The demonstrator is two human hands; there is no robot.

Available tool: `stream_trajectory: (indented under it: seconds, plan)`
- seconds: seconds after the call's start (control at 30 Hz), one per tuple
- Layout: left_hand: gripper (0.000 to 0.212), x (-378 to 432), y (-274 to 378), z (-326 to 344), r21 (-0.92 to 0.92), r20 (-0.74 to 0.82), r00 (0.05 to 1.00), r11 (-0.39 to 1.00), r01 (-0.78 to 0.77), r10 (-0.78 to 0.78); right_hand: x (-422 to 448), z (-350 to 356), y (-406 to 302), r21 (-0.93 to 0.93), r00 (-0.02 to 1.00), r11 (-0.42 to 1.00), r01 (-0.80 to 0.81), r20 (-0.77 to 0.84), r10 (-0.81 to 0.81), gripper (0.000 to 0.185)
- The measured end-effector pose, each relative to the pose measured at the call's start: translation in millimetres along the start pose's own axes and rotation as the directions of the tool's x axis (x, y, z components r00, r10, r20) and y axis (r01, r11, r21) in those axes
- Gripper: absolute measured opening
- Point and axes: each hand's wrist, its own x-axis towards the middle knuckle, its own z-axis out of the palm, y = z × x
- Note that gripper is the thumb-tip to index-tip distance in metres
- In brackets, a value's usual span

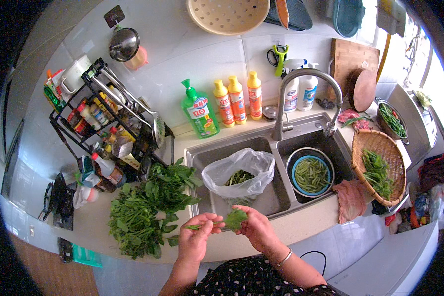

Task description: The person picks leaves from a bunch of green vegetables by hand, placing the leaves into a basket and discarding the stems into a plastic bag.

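A leafy green sprig (236,219) is held level between my two hands, over the front edge of the counter by the sink. My left hand (197,236) pinches its thin stem between thumb and fingers. At the leaf end, my right hand (258,230) grips the leaves with its fingertips. Just beyond, an open clear plastic bag (257,170) with some greens (240,177) inside sits in the left sink basin (261,144). Left of my hands lies a large heap of leafy greens (137,218) on the counter.
In the right basin, a blue-rimmed colander (291,166) holds green beans under the faucet (281,107). A wicker basket (359,148) of greens stands at the right, beside a pink cloth (349,201). Detergent bottles (201,114) line the wall; a spice rack (77,129) stands left.
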Motion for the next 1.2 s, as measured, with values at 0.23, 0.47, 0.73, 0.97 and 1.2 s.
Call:
stream_trajectory:
  seconds: [0.23,0.47,0.73,0.97,1.2]
  plan:
    - [0.028,0,3,-6,0.067,0.003,1.0,0.998,-0.016,0.015,11,-23,16,-0.079,0.991,0.988,0.131,0.0,-0.132,0.018]
    - [0.027,3,-4,-14,0.043,-0.033,0.998,0.998,-0.056,0.057,14,-18,15,-0.053,0.984,0.986,0.159,-0.07,-0.162,0.016]
    - [0.019,5,-11,-14,0.032,-0.073,0.993,0.995,-0.092,0.094,13,-20,8,-0.057,0.986,0.988,0.147,-0.077,-0.151,0.015]
    - [0.019,6,-9,-28,0.069,-0.12,0.989,0.995,-0.078,0.085,22,-17,20,-0.047,0.988,0.99,0.133,-0.079,-0.136,0.015]
    - [0.022,16,-5,-57,0.1,-0.164,0.982,0.992,-0.076,0.092,34,-6,39,-0.062,0.987,0.992,0.106,-0.118,-0.113,0.018]
